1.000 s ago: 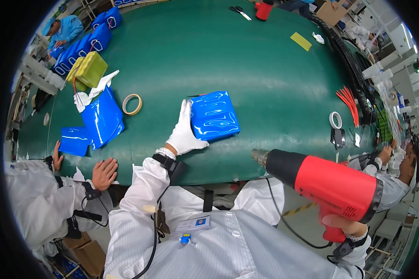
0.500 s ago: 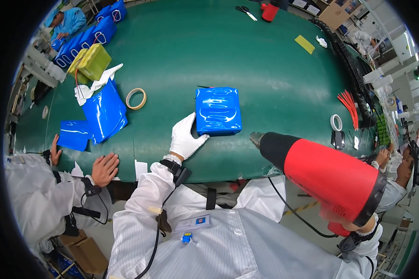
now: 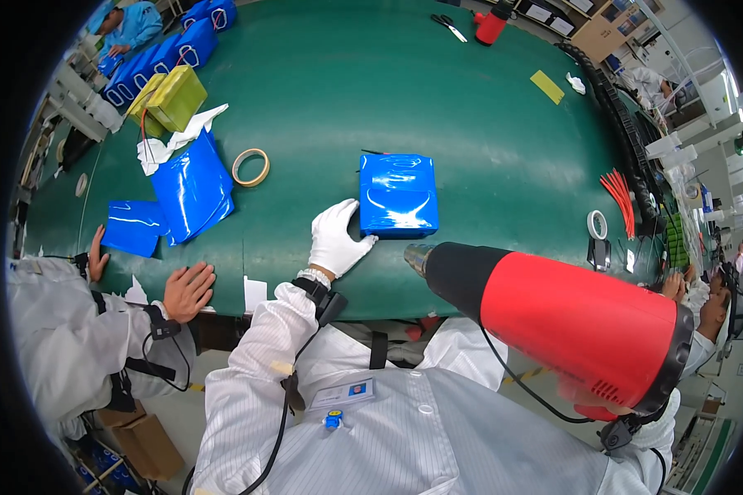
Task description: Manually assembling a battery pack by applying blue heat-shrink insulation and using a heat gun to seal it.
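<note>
A block wrapped in shiny blue film [image 3: 398, 198] sits on the green table mat in front of me. My left hand [image 3: 336, 241], in a white glove, is at its near left corner. Its thumb and fingers are spread, the thumb tip at the block's front edge and the fingers beside its left side. A red and black heat gun [image 3: 570, 322] is in my right hand [image 3: 576, 393], which its body mostly hides. The gun's metal nozzle [image 3: 418, 258] points left, just in front of the block's near right part.
Blue film sheets [image 3: 192, 190], a tape roll [image 3: 251, 167] and yellow-green blocks [image 3: 177, 97] lie left. A co-worker's hand [image 3: 188, 291] rests on the near left edge. Right are red tubes [image 3: 617, 198] and a white roll [image 3: 597, 223]; scissors [image 3: 448, 26] and another red tool [image 3: 493, 23] lie far off.
The heat gun has swung left, bringing its nozzle closer to the block's front. Wrinkles on the block's top film look fewer. My left hand keeps its place at the corner.
</note>
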A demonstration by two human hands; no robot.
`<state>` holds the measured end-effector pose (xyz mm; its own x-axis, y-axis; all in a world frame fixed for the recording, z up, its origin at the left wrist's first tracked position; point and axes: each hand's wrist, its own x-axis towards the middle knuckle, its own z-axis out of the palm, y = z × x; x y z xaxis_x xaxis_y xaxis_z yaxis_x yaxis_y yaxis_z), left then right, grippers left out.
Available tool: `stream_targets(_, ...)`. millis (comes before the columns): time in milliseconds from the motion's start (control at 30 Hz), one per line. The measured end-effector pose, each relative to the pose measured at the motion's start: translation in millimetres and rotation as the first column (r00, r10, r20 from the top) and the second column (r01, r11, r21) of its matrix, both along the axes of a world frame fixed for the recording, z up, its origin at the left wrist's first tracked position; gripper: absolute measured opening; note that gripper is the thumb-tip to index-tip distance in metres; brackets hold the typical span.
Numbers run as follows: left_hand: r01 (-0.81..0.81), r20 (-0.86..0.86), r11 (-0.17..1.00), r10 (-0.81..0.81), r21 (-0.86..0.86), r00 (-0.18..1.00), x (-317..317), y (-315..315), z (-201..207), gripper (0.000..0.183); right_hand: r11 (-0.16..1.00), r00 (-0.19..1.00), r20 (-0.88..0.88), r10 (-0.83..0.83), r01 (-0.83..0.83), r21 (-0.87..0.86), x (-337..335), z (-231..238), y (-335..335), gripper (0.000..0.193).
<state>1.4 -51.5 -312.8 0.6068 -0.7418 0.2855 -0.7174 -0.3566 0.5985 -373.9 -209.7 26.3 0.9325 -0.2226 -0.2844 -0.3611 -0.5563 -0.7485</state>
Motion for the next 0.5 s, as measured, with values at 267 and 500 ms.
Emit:
stream_targets(267, -0.009, 0.004, 0.998, 0.009, -0.055, 1.000, -0.8, -0.4, -5.6, 0.051, 0.988, 0.996, 0.049, 0.075, -0.067, -0.136, -3.1, 3.2, 4.5, 0.054)
stream_targets(500, -0.011, 0.031, 0.999, 0.012, -0.039, 0.999, -0.5, 2.1, -4.4, 0.031, 0.946, 0.938, -0.137, -0.319, 0.307, -0.103, 9.8, 26.4, 22.5, 0.037)
